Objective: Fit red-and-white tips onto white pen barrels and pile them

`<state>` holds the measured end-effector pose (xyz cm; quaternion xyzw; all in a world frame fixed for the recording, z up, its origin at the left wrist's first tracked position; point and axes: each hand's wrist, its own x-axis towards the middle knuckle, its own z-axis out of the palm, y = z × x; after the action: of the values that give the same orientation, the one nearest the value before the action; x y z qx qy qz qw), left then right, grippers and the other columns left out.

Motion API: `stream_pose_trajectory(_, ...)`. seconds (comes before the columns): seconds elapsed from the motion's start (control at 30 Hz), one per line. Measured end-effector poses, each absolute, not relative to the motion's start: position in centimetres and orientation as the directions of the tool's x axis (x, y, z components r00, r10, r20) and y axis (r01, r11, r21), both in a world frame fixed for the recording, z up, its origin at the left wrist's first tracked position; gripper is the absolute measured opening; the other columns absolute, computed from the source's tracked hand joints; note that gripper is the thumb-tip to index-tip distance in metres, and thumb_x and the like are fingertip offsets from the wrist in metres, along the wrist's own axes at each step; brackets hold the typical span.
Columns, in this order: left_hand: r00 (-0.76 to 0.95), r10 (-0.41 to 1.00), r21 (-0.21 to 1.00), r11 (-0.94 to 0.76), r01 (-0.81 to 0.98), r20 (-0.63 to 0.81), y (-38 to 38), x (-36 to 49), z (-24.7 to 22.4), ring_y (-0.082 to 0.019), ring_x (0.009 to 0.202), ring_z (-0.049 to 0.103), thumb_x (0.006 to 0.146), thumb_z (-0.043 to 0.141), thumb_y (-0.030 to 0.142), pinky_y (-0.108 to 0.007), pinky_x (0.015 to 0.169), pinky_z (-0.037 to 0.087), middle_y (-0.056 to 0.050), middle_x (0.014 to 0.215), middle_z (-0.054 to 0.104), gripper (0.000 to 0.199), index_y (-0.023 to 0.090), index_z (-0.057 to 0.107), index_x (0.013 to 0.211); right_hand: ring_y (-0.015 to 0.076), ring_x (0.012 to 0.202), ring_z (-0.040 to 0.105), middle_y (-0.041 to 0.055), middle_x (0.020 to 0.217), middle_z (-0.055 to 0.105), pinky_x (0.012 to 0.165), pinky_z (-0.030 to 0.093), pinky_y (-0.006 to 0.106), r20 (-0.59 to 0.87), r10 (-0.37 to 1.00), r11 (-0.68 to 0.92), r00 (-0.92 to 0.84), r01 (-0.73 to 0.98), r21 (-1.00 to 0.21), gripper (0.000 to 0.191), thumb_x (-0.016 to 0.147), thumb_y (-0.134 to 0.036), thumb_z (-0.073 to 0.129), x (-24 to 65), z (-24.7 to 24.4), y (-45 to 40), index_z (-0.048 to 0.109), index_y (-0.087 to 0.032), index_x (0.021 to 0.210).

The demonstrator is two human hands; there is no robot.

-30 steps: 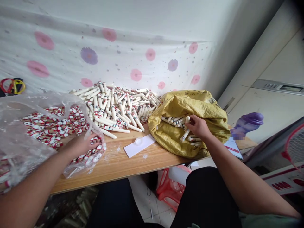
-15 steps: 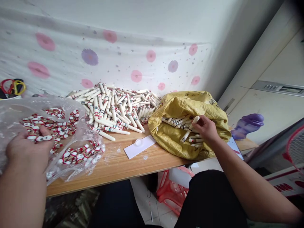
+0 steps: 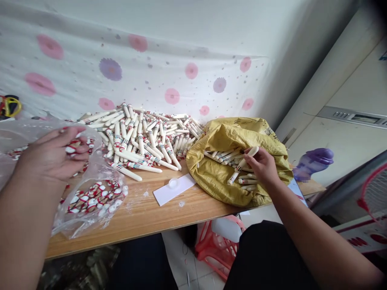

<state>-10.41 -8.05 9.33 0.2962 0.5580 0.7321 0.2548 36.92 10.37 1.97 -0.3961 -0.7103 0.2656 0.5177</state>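
My left hand point(image 3: 57, 155) is curled round a few small red-and-white pieces, above the clear plastic bag point(image 3: 87, 225) that holds many more of them. My right hand point(image 3: 262, 164) pinches a white pen point(image 3: 240, 167) near its upper end, over the open mouth of the yellow woven bag point(image 3: 211, 189). Other white pens lie inside this bag. Between the two bags, a large heap of white pens point(image 3: 142, 137) rests on the wooden table point(image 3: 145, 213).
A white card point(image 3: 163, 195) with a small clear round piece point(image 3: 173, 183) lies near the table's front edge. Scissors point(image 3: 10, 105) are at the far left, a purple object point(image 3: 314, 161) at the right. Below stands a red plastic stool point(image 3: 211, 245).
My left hand has risen out of the small pieces, carrying some in its fingers. My right hand still holds the pen, now slightly more tilted. The view has shifted a little.
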Motion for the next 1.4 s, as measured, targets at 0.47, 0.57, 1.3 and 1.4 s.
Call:
stream_pose_trajectory(0.47,-0.444,0.834,0.791,-0.015,-0.612,-0.328,1.9,-0.3,2.9,-0.01,0.064,0.065,0.097,0.038,0.017,-0.015,0.047,0.051,-0.006,0.076,0.064,0.025,0.01,0.057,0.083,0.0083,0.047,0.045,-0.0053,0.061,0.048,0.043,0.037,0.021,0.208,0.629,0.237,-0.749,-0.07,-0.969,0.055,0.09,-0.052,0.052,27.7,3.7,6.3,0.049,-0.018,0.133)
stream_pose_trajectory(0.57,-0.409,0.865,0.802,-0.013,-0.598,-0.291,1.7,-0.7,2.0,-0.013,0.068,0.067,0.095,0.044,0.016,-0.014,0.045,0.051,-0.007,0.079,0.065,0.02,0.01,0.061,0.085,0.0084,0.048,0.045,-0.0047,0.064,0.048,0.043,0.037,0.021,0.07,0.617,0.091,-0.784,-0.017,-0.996,0.051,0.084,-0.049,0.062,27.5,3.1,6.7,0.057,-0.018,0.124)
stream_pose_trajectory(1.3,-0.314,0.947,0.958,-0.021,-0.285,-0.072,1.0,-0.7,-1.0,-0.004,0.044,0.044,0.065,0.079,0.024,-0.013,0.037,0.029,0.004,0.058,0.051,0.022,0.014,0.061,0.072,0.0076,0.054,0.044,-0.0013,0.063,0.055,0.052,0.033,0.02,0.202,0.583,0.664,-0.787,0.317,-0.678,0.023,0.086,-0.035,0.062,18.9,-0.2,6.6,0.065,-0.013,0.078)
stream_pose_trajectory(1.4,-0.329,0.941,0.947,-0.029,-0.321,-0.083,1.0,-0.8,-0.8,-0.002,0.043,0.04,0.062,0.079,0.017,-0.011,0.035,0.025,0.004,0.059,0.05,0.021,0.012,0.06,0.07,0.0082,0.056,0.047,-0.0003,0.065,0.059,0.054,0.035,0.02,0.21,0.587,0.669,-0.782,0.322,-0.67,0.021,0.085,-0.034,0.063,18.9,-0.4,6.5,0.067,-0.013,0.082)
